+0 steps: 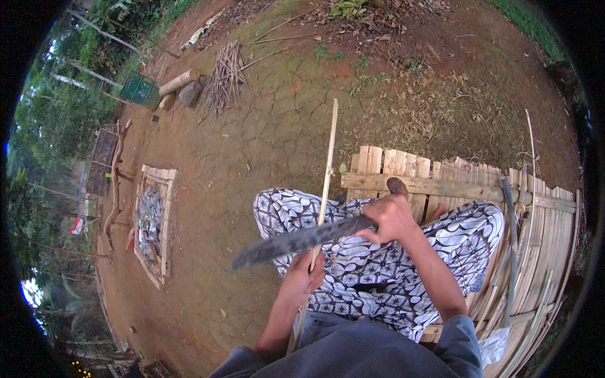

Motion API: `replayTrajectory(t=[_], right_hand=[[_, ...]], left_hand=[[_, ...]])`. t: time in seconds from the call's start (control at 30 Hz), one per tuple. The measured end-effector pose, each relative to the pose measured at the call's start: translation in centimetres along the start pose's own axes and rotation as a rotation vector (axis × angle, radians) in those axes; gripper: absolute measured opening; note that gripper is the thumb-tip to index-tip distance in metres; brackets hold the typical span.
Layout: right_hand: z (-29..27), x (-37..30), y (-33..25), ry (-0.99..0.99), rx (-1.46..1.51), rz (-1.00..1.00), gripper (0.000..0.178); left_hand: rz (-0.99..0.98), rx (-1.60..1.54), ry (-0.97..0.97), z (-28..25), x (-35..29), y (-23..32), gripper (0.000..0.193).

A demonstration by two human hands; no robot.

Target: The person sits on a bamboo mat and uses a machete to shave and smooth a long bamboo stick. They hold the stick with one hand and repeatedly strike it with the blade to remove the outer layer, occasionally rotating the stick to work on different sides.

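Note:
A long, thin bamboo strip (328, 165) runs upward from my lap, and my left hand (304, 274) is closed around its lower part. My right hand (392, 218) grips the wooden handle (396, 185) of a machete. The broad dark blade (283, 247) of the machete points left and lies across the strip, just above my left hand. Motion slightly blurs the blade. Whether its edge cuts into the bamboo I cannot tell. Below both hands are my crossed legs in patterned trousers (372, 277).
I sit on a bamboo slat platform (403, 165). On its right lie a grey pole (510, 246) and loose strips, with a clear plastic bag (495, 345) nearby. Curled shavings (435, 113) litter the ground ahead. A framed pit of litter (167, 230) and a stick pile (225, 74) are leftward.

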State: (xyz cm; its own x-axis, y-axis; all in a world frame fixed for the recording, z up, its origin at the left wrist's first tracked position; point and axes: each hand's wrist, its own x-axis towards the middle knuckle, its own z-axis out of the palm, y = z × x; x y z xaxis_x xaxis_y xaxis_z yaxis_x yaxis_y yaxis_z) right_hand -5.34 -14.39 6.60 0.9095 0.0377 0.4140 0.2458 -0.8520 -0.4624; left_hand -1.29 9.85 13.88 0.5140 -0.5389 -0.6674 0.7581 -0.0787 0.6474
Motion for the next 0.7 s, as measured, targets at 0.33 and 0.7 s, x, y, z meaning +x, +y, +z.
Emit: replayTrajectory(t=[0.33,0.7], right_hand=[[1.0,-1.1,0.7,0.111,0.145,0.222,0.045],[-3.1,2.3,9.2,0.189,-0.032,0.645,0.053]], left_hand=[[0.038,0.021,-0.031,0.7,0.1,0.3,0.038],[0.106,0.187,0.074,0.0,-1.7,-0.7,0.037]])
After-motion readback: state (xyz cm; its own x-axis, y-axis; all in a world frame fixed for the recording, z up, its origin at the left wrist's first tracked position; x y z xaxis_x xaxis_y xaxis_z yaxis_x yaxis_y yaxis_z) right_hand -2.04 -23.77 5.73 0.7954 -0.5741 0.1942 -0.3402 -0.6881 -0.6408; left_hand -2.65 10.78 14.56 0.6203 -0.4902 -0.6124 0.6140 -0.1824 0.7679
